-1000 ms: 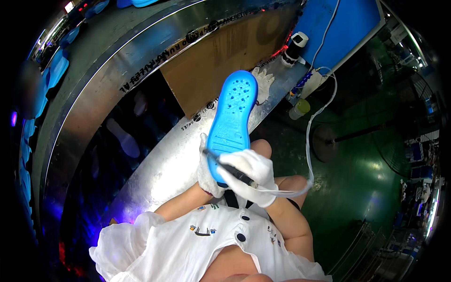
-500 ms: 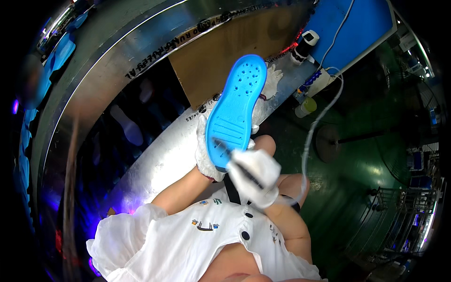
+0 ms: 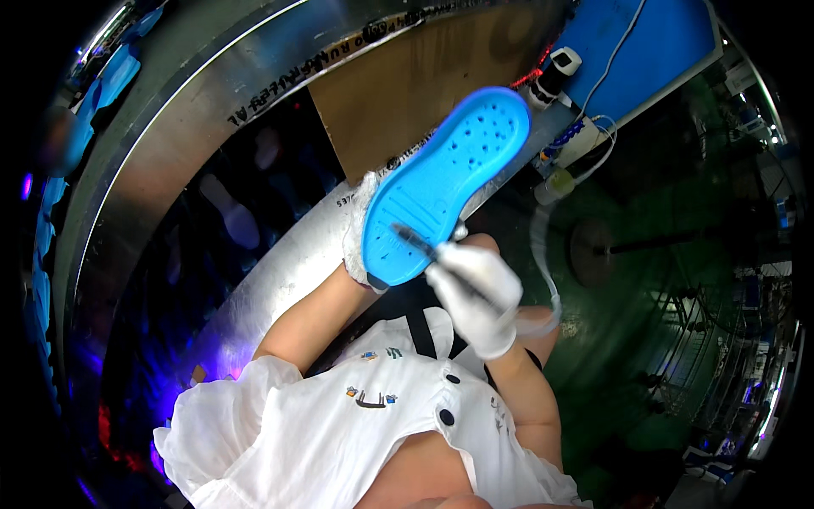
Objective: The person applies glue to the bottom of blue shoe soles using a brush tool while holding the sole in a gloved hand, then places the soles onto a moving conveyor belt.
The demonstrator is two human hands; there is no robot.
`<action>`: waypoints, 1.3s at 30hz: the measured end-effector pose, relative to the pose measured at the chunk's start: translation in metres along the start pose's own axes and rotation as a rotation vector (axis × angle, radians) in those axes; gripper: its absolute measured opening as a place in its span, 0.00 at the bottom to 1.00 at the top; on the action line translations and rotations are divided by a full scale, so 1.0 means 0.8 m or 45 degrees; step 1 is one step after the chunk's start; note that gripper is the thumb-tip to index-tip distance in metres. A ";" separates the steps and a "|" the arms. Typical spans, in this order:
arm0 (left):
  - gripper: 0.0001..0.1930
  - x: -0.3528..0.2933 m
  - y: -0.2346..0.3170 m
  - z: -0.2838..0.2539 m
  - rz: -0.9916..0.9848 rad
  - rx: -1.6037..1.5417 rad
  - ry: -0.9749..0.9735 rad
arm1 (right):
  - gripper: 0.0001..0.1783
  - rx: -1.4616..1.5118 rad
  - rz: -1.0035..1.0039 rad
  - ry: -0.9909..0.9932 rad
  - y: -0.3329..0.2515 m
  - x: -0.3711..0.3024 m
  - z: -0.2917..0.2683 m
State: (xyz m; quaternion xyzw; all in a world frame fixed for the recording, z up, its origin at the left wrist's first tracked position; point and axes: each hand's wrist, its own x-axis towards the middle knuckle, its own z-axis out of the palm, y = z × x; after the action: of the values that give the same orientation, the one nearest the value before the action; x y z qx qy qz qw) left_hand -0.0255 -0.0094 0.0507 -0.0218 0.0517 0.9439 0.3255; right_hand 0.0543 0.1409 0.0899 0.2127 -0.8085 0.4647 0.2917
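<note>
Your left hand (image 3: 359, 229) grasps the blue sole (image 3: 441, 180) over the near edge of the bench (image 3: 292, 263), toe pointing away-right, heel just ahead-left of your right hand (image 3: 476, 293), which grips a dark pen-like tool (image 3: 415, 239), tip apparently touching.

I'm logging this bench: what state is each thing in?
Blue sole: held up, perforated end pointing away
Left hand: gloved, gripping the blue sole
Pen-like tool: tip over the blue sole; contact unclear
Right hand: gloved, closed around the pen-like tool
White cord: slack, curved, blurred
</note>
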 end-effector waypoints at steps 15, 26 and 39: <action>0.29 0.002 0.067 -0.003 -0.691 0.462 -0.139 | 0.11 0.284 0.154 -0.396 -0.002 0.012 -0.021; 0.19 0.009 0.077 0.004 0.180 1.558 -0.107 | 0.12 -0.283 -0.179 -0.731 -0.047 0.022 -0.040; 0.16 -0.013 0.088 0.087 -0.224 1.345 0.007 | 0.15 -0.200 -0.162 -0.380 -0.024 0.035 -0.053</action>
State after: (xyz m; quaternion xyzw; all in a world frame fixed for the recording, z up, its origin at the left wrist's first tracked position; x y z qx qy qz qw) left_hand -0.0611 -0.0629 0.1263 0.1382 0.5186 0.7583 0.3701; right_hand 0.0571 0.1669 0.1373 0.3068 -0.8614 0.3441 0.2131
